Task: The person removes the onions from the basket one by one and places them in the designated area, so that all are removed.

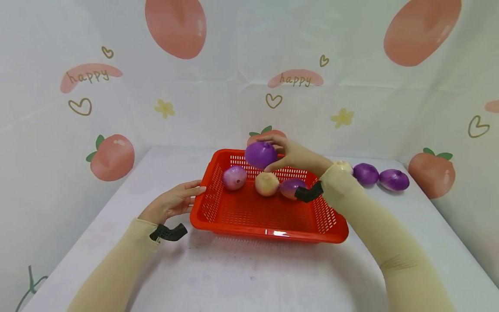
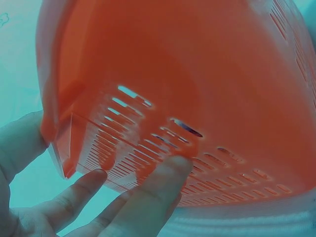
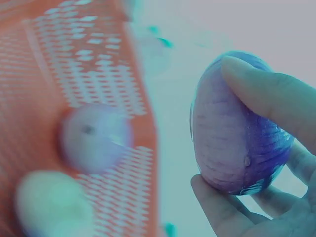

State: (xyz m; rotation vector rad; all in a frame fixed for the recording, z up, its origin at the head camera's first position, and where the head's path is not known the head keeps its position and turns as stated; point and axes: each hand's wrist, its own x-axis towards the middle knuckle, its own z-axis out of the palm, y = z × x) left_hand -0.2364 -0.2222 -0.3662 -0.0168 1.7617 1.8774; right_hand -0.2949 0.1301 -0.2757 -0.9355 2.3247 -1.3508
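My right hand (image 1: pixel 292 157) grips a purple onion (image 1: pixel 260 155) over the far side of a red plastic basket (image 1: pixel 241 229). In the right wrist view, thumb and fingers press opposite sides of that onion (image 3: pixel 222 128). Inside the basket lie a light purple onion (image 1: pixel 234 178), a pale yellow onion (image 1: pixel 267 184) and a dark purple onion (image 1: pixel 291 188), the last partly behind the right wrist strap. My left hand (image 1: pixel 173 202) holds the basket's left edge, its thumb on the rim. From the left wrist, other fingers show against the basket's slotted outside (image 2: pixel 163 84).
Right of the basket, a pale onion (image 1: pixel 344 166) and two purple onions, one nearer (image 1: pixel 365 174) and one farther right (image 1: pixel 394 180), lie in a row on the white table (image 1: pixel 249 277). A printed curtain (image 1: pixel 218 104) hangs behind. A thin cord (image 1: pixel 32 286) shows at lower left.
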